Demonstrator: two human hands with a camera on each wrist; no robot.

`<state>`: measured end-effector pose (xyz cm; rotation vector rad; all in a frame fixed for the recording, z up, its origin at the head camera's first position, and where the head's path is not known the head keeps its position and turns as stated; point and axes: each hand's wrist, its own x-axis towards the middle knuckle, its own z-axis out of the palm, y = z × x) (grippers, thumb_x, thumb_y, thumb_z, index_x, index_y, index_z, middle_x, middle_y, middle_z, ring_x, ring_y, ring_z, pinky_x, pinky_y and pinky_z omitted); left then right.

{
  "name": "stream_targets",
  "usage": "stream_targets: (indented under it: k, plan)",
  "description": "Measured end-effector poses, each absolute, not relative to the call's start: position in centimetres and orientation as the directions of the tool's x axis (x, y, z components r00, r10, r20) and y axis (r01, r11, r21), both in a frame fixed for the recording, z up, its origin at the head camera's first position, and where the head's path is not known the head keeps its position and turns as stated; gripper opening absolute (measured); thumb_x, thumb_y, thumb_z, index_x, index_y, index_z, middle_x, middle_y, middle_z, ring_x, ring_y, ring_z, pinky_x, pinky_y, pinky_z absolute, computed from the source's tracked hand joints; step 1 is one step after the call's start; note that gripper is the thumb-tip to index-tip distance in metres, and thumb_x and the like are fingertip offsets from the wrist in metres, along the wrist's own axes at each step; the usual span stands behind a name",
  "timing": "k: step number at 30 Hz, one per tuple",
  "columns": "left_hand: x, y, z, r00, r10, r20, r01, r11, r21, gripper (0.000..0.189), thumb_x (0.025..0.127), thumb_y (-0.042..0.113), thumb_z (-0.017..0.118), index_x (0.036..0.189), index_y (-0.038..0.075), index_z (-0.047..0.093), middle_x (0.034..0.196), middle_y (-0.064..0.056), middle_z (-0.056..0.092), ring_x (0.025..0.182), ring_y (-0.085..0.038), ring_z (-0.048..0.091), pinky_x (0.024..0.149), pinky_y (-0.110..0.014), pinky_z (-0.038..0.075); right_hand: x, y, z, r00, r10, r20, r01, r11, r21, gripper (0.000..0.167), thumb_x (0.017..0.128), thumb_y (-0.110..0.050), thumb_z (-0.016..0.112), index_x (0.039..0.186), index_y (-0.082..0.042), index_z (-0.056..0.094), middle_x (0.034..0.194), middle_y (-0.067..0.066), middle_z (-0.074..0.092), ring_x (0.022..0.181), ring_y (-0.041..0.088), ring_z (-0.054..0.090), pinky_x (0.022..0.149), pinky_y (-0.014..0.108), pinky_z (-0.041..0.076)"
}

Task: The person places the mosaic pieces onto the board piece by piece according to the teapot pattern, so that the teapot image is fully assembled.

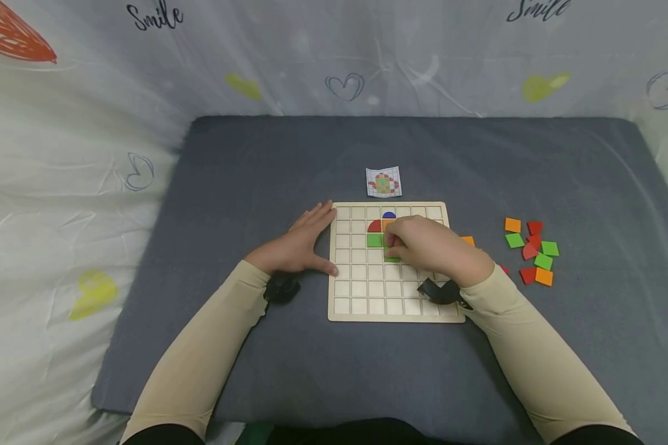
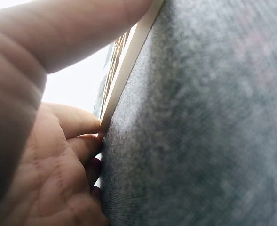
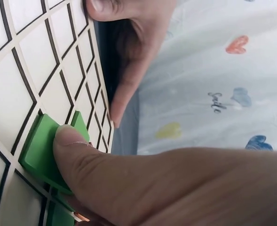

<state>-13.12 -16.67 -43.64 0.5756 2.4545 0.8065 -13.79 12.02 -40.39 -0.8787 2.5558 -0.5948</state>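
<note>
A wooden grid board (image 1: 342,306) lies on the table. My left hand (image 1: 297,244) rests at its left side, fingers spread and straight, with thumb and fingertips against the edge. Over the board's upper middle, my right hand (image 1: 431,244) has its fingers curled, pinching a green square tile (image 3: 39,148) at a grid cell; the thumb lies on the tile, and the other fingers are mostly hidden. Around it on the board are another green square (image 1: 375,240), a red rounded piece (image 1: 374,226), a blue half-round piece (image 1: 388,215) and a partly covered orange piece (image 1: 386,224).
Behind the board lies a small pattern card (image 1: 383,175) with a coloured picture. Several loose red, green and orange pieces (image 1: 543,261) are scattered to the right. One orange piece (image 1: 467,240) sits near the board's right edge, beside my right wrist.
</note>
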Motion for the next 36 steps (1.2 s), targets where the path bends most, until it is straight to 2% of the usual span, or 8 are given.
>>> stream_targets:
  k: [13, 20, 27, 36]
  plan:
    - [-13.0, -16.7, -44.2, -0.796, 0.521, -0.309, 0.221, 0.724, 0.653, 0.129, 0.079, 0.04, 0.094, 0.17, 0.008, 0.008, 0.177, -0.007, -0.004, 0.163, -0.024, -0.01, 0.132, -0.045, -0.004, -13.7, 12.2, -40.7, -0.739, -0.641, -0.207, -0.485, 0.72, -0.496, 0.01, 0.093, -0.016, 0.082, 0.09, -0.015, 0.073, 0.086, -0.004, 0.067, 0.072, 0.014, 0.056, 0.071, 0.035, 0.05]
    - [-12.9, -16.8, -43.9, -0.801, 0.512, -0.31, 0.22, 0.734, 0.643, 0.129, 0.079, 0.039, 0.095, 0.17, 0.008, 0.008, 0.178, -0.007, -0.004, 0.163, -0.025, -0.01, 0.132, -0.049, -0.001, -13.7, 12.2, -40.5, -0.75, -0.629, -0.207, -0.481, 0.732, -0.482, 0.015, 0.093, -0.019, 0.083, 0.084, -0.017, 0.071, 0.078, -0.006, 0.064, 0.067, 0.013, 0.054, 0.066, 0.032, 0.047]
    - [-12.9, -16.8, -43.7, -0.798, 0.515, -0.313, 0.22, 0.732, 0.645, 0.13, 0.079, 0.039, 0.095, 0.17, 0.008, 0.008, 0.177, -0.007, -0.005, 0.163, -0.025, -0.01, 0.132, -0.048, -0.003, -13.8, 12.7, -40.2, -0.764, -0.61, -0.211, -0.462, 0.744, -0.482, 0.022, 0.095, -0.026, 0.08, 0.079, -0.018, 0.068, 0.072, -0.005, 0.059, 0.065, 0.013, 0.053, 0.061, 0.031, 0.045]
    - [-13.0, -16.6, -43.6, -0.79, 0.525, -0.317, 0.224, 0.728, 0.647, 0.13, 0.079, 0.04, 0.095, 0.17, 0.008, 0.007, 0.177, -0.006, -0.005, 0.163, -0.025, -0.011, 0.132, -0.046, -0.004, -14.1, 15.2, -40.6, -0.804, -0.555, -0.213, -0.407, 0.775, -0.483, 0.014, 0.096, -0.026, 0.077, 0.092, -0.012, 0.076, 0.078, -0.003, 0.067, 0.07, 0.016, 0.057, 0.064, 0.033, 0.048]
